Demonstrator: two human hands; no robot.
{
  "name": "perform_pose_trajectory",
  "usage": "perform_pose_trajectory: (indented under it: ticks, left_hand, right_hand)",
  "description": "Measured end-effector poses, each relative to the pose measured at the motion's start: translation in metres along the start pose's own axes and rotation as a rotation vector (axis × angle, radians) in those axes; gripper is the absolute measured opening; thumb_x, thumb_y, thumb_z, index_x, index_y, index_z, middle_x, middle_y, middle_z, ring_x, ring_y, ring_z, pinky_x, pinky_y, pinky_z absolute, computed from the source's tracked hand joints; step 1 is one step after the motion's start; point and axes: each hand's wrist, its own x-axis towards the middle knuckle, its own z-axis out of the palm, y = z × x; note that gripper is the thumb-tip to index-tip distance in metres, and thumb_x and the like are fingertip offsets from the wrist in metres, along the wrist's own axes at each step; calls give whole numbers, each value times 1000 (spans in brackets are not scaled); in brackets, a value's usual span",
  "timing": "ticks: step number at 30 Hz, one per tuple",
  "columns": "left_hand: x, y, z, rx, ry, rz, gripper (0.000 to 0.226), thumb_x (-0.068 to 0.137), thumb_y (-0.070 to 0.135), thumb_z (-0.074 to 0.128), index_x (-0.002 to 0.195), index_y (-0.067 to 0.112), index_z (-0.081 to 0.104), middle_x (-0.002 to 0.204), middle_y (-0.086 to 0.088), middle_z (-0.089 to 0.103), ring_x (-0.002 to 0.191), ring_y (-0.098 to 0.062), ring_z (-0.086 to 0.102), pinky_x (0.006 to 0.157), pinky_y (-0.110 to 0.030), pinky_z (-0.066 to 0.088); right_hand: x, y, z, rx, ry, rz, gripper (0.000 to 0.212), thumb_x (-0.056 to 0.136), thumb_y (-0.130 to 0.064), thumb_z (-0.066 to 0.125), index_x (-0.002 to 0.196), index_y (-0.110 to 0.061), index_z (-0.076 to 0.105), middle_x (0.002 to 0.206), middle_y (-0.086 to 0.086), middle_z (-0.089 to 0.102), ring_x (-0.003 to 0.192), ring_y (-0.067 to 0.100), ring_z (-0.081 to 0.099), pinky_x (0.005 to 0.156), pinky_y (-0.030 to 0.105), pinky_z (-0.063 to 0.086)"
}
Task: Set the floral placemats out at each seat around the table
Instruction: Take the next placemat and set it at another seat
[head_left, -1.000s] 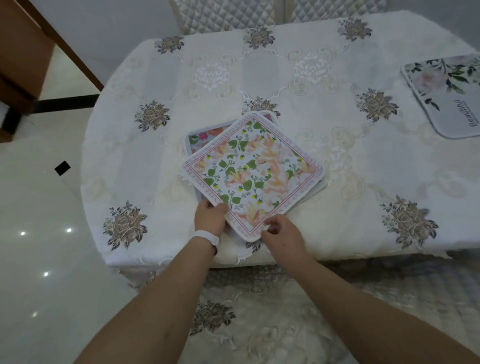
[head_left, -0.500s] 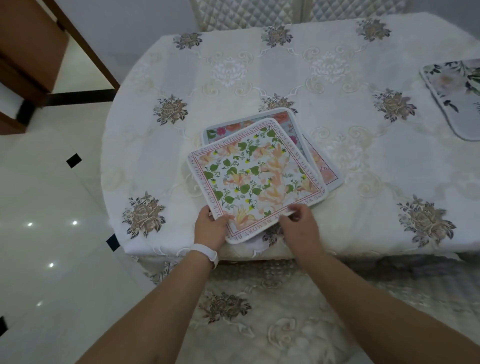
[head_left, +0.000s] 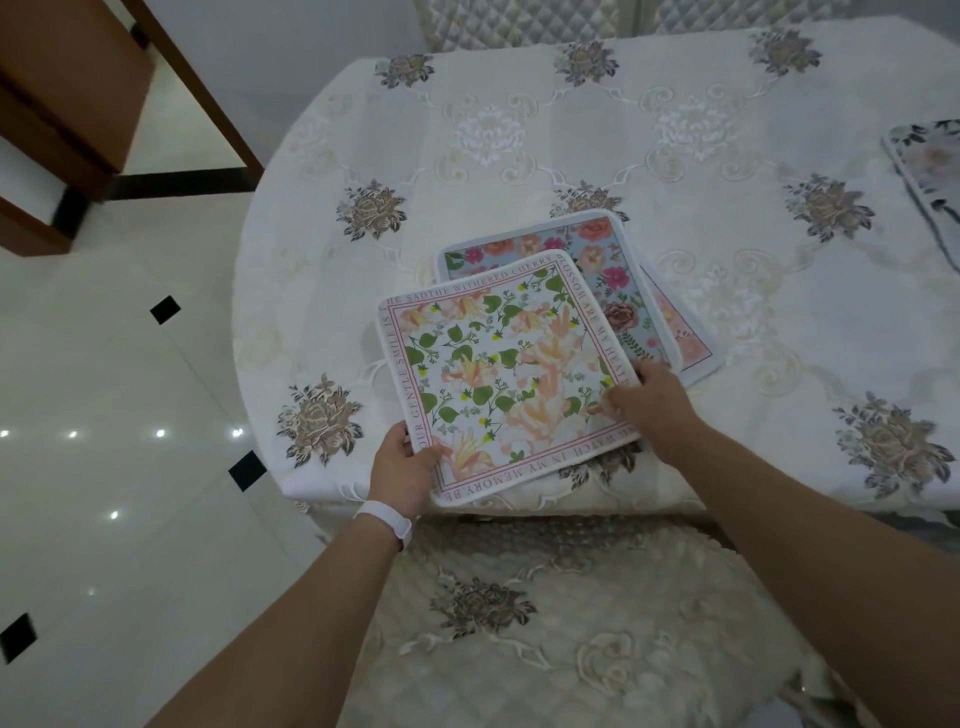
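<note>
A square white placemat with peach flowers, green leaves and a pink lettered border (head_left: 504, 374) lies at the table's near edge. My left hand (head_left: 402, 467) grips its near-left corner, thumb on top. My right hand (head_left: 652, 402) pinches its right corner. Under it and further back lies a light-blue placemat with pink and red roses (head_left: 608, 265), and the edge of a pink placemat (head_left: 685, 345) shows beneath that one. Another placemat with grey-green leaves (head_left: 930, 171) lies flat at the far right edge of the view.
The rounded table wears a white embroidered tablecloth (head_left: 571, 135). A chair with a cream embroidered cushion (head_left: 561, 623) stands right in front of me. Two quilted chair backs (head_left: 524, 23) rise behind the table. Brown wooden furniture (head_left: 67, 104) stands at the upper left on the glossy tiled floor (head_left: 104, 415).
The top placemat has turned from a diamond angle to nearly square with the table's edge and slid left toward me, uncovering more of the blue rose placemat. My right hand shifted to its right corner.
</note>
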Motion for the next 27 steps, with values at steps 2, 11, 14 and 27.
perform_pose_trajectory:
  ticks: [2, 11, 14, 27]
  left_hand:
    - [0, 1, 1, -11, 8, -3, 30, 80, -5, 62, 91, 23, 61, 99, -4, 70, 92, -25, 66, 78, -41, 55]
    - [-13, 22, 6, 0, -118, 61, 34, 79, -4, 59, 101, 22, 64, 103, 0, 70, 95, -23, 66, 84, -48, 55]
    - [-23, 29, 16, -22, -185, 90, 36, 78, -4, 60, 97, 26, 64, 101, 4, 72, 95, -22, 67, 80, -46, 57]
    - [-78, 69, 108, -55, -411, 184, 37, 85, -9, 56, 105, 21, 63, 105, 0, 70, 94, -22, 67, 77, -41, 58]
  right_hand:
    - [-7, 0, 1, 8, 13, -16, 30, 79, -1, 65, 89, -29, 65, 85, -7, 70, 65, 10, 69, 42, 17, 51]
    - [-59, 5, -17, -18, 149, -28, 19, 85, -11, 64, 94, -27, 58, 92, -5, 68, 77, 15, 69, 55, 28, 55]
    - [-82, 6, -38, -18, 218, -31, 17, 85, -12, 62, 90, -27, 57, 90, -5, 68, 76, 15, 69, 53, 27, 54]
    - [-136, 30, -148, -60, 453, -77, 18, 85, -16, 61, 90, -32, 55, 87, -12, 66, 69, 9, 68, 45, 21, 50]
